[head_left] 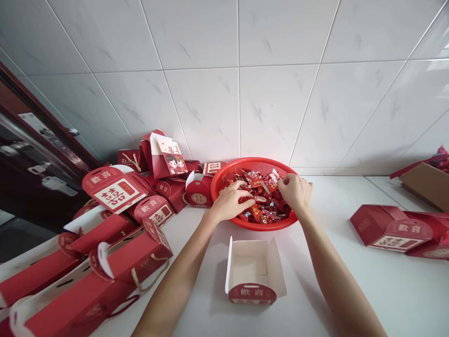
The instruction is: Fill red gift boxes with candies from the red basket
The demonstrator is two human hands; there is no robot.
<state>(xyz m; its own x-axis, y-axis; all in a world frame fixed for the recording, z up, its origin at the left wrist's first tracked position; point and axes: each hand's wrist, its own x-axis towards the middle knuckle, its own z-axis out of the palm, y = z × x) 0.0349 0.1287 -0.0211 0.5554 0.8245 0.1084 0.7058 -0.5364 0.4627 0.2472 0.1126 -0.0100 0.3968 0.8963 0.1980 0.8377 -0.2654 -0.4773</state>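
A red plastic basket (252, 227) with a perforated wall stands against the tiled wall, full of small red-wrapped candies (261, 194). Over its left part, my left hand (230, 200) rests with fingers apart, its fingertips touching the candies. My right hand (295, 191) is at the basket's right rim, fingers closed in a pinch at a wrapped candy (274, 176) with a pale end. Between my forearms, an open gift box (249, 269) with a white inside and a red front flap stands below the basket. Bare card shows inside it.
Several red gift boxes (94, 281), some with rope handles, crowd the left side, and more (164, 157) are piled beside the basket. Closed red boxes (389, 229) lie at right near a brown carton (426, 185). A dark door (38, 154) with keys is at far left.
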